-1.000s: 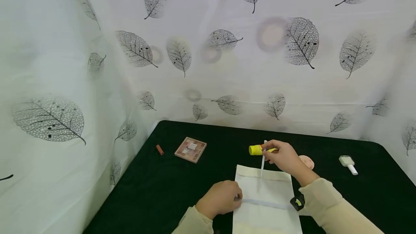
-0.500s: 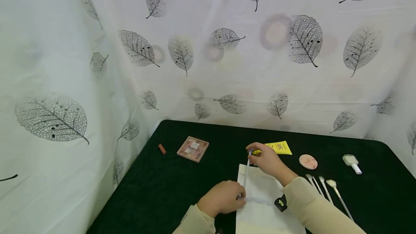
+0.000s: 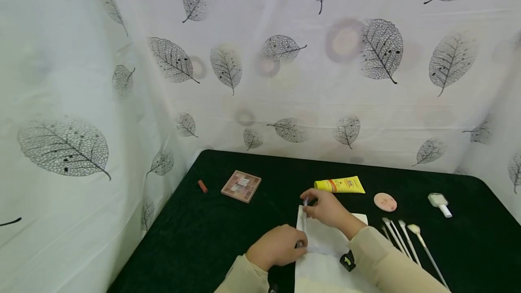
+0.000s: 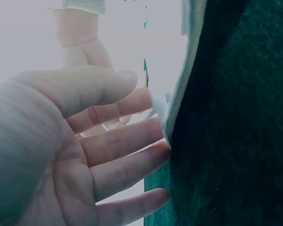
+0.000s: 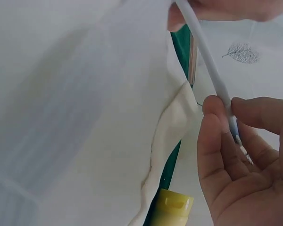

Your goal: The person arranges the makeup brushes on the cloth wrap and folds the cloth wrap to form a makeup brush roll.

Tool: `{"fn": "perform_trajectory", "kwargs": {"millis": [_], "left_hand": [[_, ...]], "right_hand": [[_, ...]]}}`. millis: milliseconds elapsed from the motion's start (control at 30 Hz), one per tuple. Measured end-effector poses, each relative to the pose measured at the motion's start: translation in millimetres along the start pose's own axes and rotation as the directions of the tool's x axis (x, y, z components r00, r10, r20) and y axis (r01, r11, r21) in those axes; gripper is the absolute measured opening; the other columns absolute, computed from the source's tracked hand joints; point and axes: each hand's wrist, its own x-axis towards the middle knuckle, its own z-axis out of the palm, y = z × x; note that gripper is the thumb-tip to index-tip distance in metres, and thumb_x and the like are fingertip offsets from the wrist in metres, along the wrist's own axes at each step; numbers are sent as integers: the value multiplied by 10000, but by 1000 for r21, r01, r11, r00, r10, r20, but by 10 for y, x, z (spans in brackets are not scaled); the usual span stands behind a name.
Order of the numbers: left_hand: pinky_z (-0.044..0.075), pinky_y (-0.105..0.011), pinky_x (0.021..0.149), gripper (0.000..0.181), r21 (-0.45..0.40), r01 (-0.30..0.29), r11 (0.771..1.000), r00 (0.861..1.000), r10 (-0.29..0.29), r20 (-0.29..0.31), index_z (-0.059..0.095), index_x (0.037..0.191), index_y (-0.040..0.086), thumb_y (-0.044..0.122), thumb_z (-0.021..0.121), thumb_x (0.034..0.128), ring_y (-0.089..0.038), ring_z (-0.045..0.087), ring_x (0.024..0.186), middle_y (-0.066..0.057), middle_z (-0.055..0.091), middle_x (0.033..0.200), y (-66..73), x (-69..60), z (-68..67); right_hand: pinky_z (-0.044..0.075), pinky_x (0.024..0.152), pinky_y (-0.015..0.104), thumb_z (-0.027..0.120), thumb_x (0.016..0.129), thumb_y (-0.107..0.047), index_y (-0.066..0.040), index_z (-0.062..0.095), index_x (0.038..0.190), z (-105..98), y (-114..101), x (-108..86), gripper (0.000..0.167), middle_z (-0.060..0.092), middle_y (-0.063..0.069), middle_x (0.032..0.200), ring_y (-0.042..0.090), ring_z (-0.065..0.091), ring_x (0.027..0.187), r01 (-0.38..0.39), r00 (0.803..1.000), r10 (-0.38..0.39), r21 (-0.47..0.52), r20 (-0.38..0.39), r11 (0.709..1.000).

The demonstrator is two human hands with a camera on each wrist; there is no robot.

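Observation:
A white cloth brush roll (image 3: 325, 272) with a band across it lies in front of me. My left hand (image 3: 278, 248) holds its left edge near the band. In the left wrist view, the fingertips (image 4: 158, 149) meet the cloth edge, partly washed out by glare. My right hand (image 3: 325, 209) pinches a slim makeup brush (image 5: 205, 49) near its ferrule, bristle end up, above the roll's upper left corner. The white handle runs down toward the left hand, in the right wrist view. Its lower end is hidden there.
Behind the right hand lies a yellow tube (image 3: 342, 185). A pink round sponge (image 3: 385, 202), several makeup brushes (image 3: 425, 250) and a small white-handled mirror-like item (image 3: 440, 204) are at right. A palette (image 3: 241, 186) and a small reddish stick (image 3: 202, 186) lie at left.
My right hand has moved left and down with the brush, toward the roll's left edge and the left hand. The yellow tube and loose brushes have come into view. The left hand stays put.

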Motion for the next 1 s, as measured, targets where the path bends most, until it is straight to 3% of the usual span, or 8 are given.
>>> {"fn": "perform_trajectory", "kwargs": {"millis": [300, 633, 1000], "left_hand": [[524, -205, 717, 174, -8, 8, 1000, 1000, -8, 1, 766, 1107, 223, 285, 651, 993, 24, 590, 658, 146, 727, 951, 41, -47, -4], [484, -189, 643, 202, 28, -5, 1000, 1000, 5, -4, 748, 1165, 261, 299, 654, 990, 4, 574, 601, 157, 707, 877, 42, -44, 13], [467, -193, 580, 205, 22, -3, 1000, 1000, 3, -3, 744, 1172, 262, 294, 652, 991, -19, 571, 549, 150, 648, 740, 72, -64, 11]], "right_hand": [[556, 751, 360, 659, 911, -12, -90, 636, 1236, 61, -28, -87, 335, 596, 59, 1102, 186, 631, 782, -42, 998, 42, 5, 42, 999], [543, 724, 343, 714, 898, -50, -73, 658, 1171, 109, -71, -177, 280, 627, 33, 929, 184, 613, 762, -16, 992, 22, -54, 121, 998], [509, 699, 353, 747, 878, -60, -69, 696, 1098, 128, -77, -258, 226, 618, 29, 888, 194, 560, 765, 19, 982, 3, -116, 188, 993]]}}
